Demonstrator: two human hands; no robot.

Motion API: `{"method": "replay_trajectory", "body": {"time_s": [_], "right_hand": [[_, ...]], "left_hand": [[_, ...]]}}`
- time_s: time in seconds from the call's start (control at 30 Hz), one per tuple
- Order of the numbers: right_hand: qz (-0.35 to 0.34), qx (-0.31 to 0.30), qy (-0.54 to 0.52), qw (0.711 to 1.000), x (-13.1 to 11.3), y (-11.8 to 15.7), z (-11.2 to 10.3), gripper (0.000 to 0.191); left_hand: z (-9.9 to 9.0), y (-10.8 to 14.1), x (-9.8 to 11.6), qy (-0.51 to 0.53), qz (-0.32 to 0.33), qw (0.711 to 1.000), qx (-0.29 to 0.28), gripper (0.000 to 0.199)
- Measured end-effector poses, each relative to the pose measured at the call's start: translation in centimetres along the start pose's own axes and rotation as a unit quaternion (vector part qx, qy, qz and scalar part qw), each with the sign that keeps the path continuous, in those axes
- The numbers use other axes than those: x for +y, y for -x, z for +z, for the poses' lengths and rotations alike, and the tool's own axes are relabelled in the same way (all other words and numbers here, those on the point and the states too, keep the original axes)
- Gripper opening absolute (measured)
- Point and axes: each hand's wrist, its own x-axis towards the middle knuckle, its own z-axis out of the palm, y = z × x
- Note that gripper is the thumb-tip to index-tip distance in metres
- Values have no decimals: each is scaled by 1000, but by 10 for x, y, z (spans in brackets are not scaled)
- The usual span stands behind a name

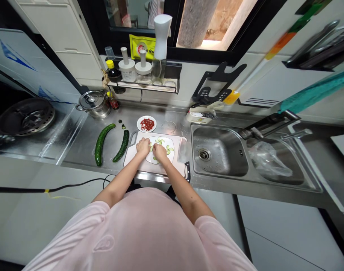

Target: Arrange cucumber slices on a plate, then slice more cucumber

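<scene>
A white plate lies on a pale cutting board, with pale green cucumber slices set out on it in small curved fans. My left hand is over the plate's left side, its fingers curled together. Close beside it, my right hand is over the plate's middle, fingers pinched downward. What either hand grips is hidden by the fingers. A knife with a black riveted handle lies at the board's right edge. Left of the board are two whole-looking cucumbers, a longer one and a shorter one.
Behind the board stands a small dish of chopped red pieces. A lidded steel pot and a wok are to the left. A double sink with a plastic bag lies right. A seasoning rack hangs behind.
</scene>
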Motion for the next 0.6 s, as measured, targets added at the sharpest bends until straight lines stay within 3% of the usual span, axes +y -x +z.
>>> {"method": "replay_trajectory", "body": {"time_s": [0.17,0.6], "right_hand": [[1,-7,-5,1000,-1,0,-2,24],[8,-16,0,1000,-3,0,-7,25]], "left_hand": [[-2,0,1,-8,3,1000,-15,17],[-2,2,2,-37,96,995,-18,23]]}}
